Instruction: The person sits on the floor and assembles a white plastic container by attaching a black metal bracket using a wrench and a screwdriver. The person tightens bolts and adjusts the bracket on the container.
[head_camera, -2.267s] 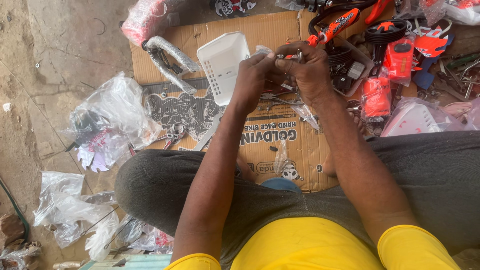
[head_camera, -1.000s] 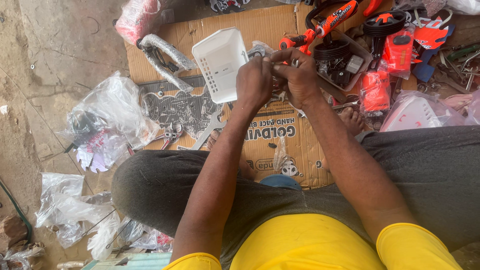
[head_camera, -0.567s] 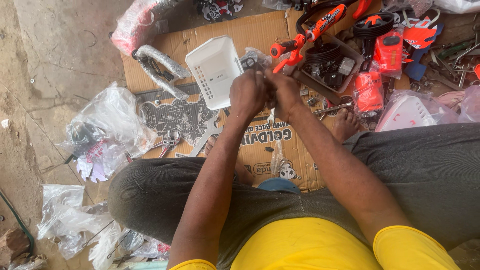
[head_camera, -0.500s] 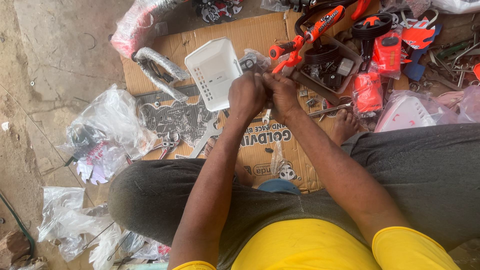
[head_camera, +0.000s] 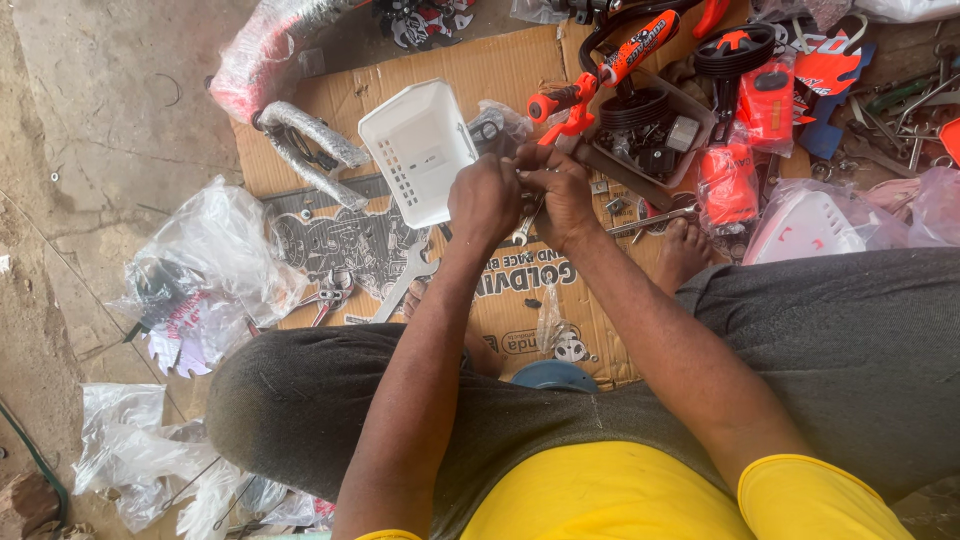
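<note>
Whatever small part the hands pinch is hidden between the curled fingers of the left hand (head_camera: 485, 200) and right hand (head_camera: 562, 195). A small metal spanner (head_camera: 524, 222) shows only below them. The red plastic-wrapped bundle (head_camera: 255, 55) is cut off at the top edge.

You sit on a bare concrete floor (head_camera: 110, 110), grey, cracked and dusty, lit by even daylight with only soft shadows. A flattened brown cardboard sheet (head_camera: 500, 70) lies spread over the floor in front of you, printed side up. To your left, crumpled clear plastic bags (head_camera: 215, 260) rest on the concrete, and more clear plastic (head_camera: 130, 460) lies bunched near the lower left corner. A dark cable (head_camera: 35, 460) curves along the left edge. No wall, window or furniture shows from where you look.
</note>
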